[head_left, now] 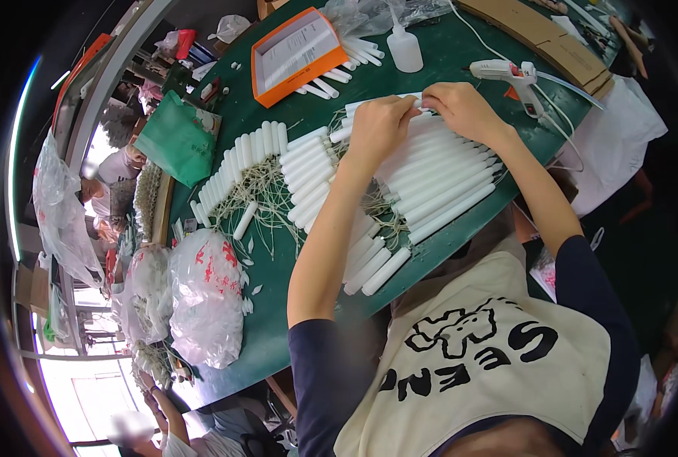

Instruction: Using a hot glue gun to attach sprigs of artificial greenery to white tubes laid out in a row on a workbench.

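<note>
My left hand and my right hand meet above the far end of a row of white candle-like tubes. The fingers of both are closed in a pinch on a small white piece, mostly hidden by the fingertips. The tubes lie side by side, several with narrow pointed tips at their right ends. Left of my left forearm is a second row of white tubes. Further left, more white tubes trail a tangle of thin pale wires.
A glue gun with a cord lies to the right of my right hand. Beyond are a white squeeze bottle and an orange box. Plastic bags sit at the left of the green table. Other people work further left.
</note>
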A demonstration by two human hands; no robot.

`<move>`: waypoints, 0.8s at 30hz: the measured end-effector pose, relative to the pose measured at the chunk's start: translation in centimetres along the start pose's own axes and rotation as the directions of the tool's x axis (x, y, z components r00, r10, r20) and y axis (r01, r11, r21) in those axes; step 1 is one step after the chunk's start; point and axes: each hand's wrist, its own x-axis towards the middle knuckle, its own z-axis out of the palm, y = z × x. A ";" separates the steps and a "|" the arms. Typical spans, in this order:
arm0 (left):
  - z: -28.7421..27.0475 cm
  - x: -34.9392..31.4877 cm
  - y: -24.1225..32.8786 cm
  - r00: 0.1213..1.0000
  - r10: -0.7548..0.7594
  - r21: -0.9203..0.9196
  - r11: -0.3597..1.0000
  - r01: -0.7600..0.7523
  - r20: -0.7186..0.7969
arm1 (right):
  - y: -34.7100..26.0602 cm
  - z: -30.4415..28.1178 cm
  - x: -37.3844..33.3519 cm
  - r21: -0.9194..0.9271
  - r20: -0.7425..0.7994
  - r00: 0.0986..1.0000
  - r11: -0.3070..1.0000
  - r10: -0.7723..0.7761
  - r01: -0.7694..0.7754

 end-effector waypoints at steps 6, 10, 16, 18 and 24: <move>-0.4 0.0 -0.3 0.996 0.010 0.096 0.995 -0.018 0.083 | -1.0 -1.4 0.7 0.052 0.255 0.930 0.957 0.264 -0.286; -0.9 0.3 -0.7 0.997 -0.002 0.048 0.999 -0.001 0.078 | 0.1 -1.5 0.6 0.023 0.139 0.989 0.998 0.058 -0.061; -0.1 0.1 -0.4 0.993 -0.026 -0.051 0.998 0.032 0.118 | 1.2 -0.8 0.0 -0.162 0.143 0.980 0.974 -0.137 0.160; 0.2 0.3 -0.2 0.999 -0.013 -0.024 1.000 0.014 0.053 | 1.1 -0.2 -0.1 0.091 0.009 1.000 0.996 -0.009 0.008; 0.9 0.3 0.4 0.998 -0.007 0.035 0.999 0.005 0.065 | 0.4 -0.6 -0.1 0.273 0.246 0.896 0.860 0.370 -0.430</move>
